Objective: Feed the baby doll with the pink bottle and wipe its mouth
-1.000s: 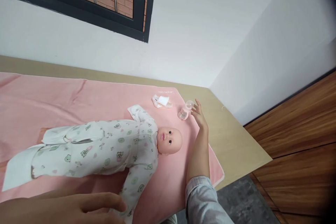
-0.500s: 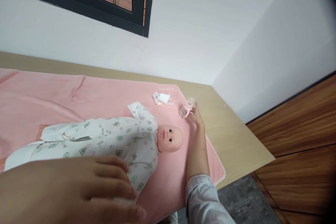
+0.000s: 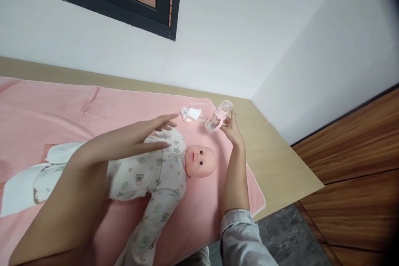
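A baby doll in a white printed sleepsuit lies on its back on a pink blanket, head to the right. My right hand grips a small clear baby bottle with a pink collar, lifted off the blanket beyond the doll's head. My left hand hovers flat over the doll's chest, fingers stretched out toward the head, holding nothing.
A crumpled white wipe or packet lies on the blanket's far corner. The blanket covers a tan table set against white walls, with a dark-framed window above. Wooden flooring and a grey mat lie to the right.
My right hand closed on the bottle and lifted it off the blanket. My left hand rose from the near edge and reached forward over the doll's chest.
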`<state>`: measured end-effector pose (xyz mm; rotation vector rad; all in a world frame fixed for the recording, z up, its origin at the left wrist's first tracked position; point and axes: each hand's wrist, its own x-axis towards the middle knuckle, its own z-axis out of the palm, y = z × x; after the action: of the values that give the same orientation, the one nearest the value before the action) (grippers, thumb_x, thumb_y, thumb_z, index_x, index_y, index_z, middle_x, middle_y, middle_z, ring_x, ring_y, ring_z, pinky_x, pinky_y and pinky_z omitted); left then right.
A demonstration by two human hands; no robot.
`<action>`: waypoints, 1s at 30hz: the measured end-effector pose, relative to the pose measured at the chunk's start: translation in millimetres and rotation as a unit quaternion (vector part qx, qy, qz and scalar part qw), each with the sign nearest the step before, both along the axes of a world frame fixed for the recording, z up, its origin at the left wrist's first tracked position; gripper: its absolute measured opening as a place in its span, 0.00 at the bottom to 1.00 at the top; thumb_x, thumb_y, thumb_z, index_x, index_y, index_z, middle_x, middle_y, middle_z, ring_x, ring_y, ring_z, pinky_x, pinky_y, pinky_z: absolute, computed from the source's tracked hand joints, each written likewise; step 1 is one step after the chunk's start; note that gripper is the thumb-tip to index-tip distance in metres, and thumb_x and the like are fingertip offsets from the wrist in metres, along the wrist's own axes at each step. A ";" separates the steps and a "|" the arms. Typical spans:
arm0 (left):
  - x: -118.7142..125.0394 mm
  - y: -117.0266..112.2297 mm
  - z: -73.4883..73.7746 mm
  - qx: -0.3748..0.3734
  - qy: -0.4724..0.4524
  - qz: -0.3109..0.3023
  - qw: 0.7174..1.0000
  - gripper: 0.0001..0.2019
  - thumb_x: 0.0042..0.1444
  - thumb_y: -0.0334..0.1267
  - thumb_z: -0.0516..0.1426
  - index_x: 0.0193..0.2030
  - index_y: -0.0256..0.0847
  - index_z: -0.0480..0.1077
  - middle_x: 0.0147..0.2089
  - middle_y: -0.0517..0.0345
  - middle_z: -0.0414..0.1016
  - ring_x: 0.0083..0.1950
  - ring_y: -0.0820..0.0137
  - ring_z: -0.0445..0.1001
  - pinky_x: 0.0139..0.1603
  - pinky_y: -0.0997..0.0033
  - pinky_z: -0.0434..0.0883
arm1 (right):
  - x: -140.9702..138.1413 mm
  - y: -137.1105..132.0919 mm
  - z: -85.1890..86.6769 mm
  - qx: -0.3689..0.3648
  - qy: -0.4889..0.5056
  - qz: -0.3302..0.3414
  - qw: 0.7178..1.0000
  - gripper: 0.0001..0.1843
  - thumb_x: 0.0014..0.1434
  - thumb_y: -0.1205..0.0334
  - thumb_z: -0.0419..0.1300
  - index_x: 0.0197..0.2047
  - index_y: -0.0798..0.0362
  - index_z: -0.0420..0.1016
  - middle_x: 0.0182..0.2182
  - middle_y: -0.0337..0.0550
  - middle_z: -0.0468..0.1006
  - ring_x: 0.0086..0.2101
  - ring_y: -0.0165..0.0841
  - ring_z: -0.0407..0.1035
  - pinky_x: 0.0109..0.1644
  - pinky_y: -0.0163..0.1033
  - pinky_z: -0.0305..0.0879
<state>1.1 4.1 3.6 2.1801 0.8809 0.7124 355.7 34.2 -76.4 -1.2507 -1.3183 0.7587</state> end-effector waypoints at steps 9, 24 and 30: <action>25.7 11.5 -17.8 0.024 -0.083 0.048 0.995 0.41 0.55 0.52 0.62 0.71 0.51 0.48 0.64 0.50 0.66 0.63 0.55 0.66 0.62 0.53 0.67 | -108.0 -43.0 46.6 0.018 -0.023 0.179 0.983 0.62 0.47 0.53 0.71 0.71 0.35 0.32 0.52 0.43 0.72 0.51 0.37 0.71 0.56 0.51 0.72; 29.4 6.2 -13.8 0.055 -0.063 0.114 0.990 0.35 0.48 0.39 0.62 0.64 0.51 0.59 0.60 0.57 0.70 0.58 0.54 0.70 0.55 0.59 0.71 | -134.5 -58.4 51.7 0.020 -0.089 0.162 0.983 0.54 0.50 0.50 0.69 0.71 0.34 0.39 0.60 0.43 0.65 0.59 0.42 0.64 0.63 0.60 0.63; 33.8 4.8 -9.6 0.111 0.026 0.138 0.984 0.35 0.46 0.34 0.58 0.65 0.46 0.60 0.56 0.55 0.72 0.55 0.56 0.72 0.52 0.62 0.70 | -128.6 -64.9 60.2 0.075 -0.088 0.142 0.983 0.49 0.53 0.50 0.67 0.70 0.35 0.43 0.63 0.44 0.61 0.61 0.39 0.61 0.64 0.54 0.63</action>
<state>34.9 8.9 -6.0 2.3032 1.1968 0.9298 227.1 -30.7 -16.2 -1.0389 -1.6908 0.7428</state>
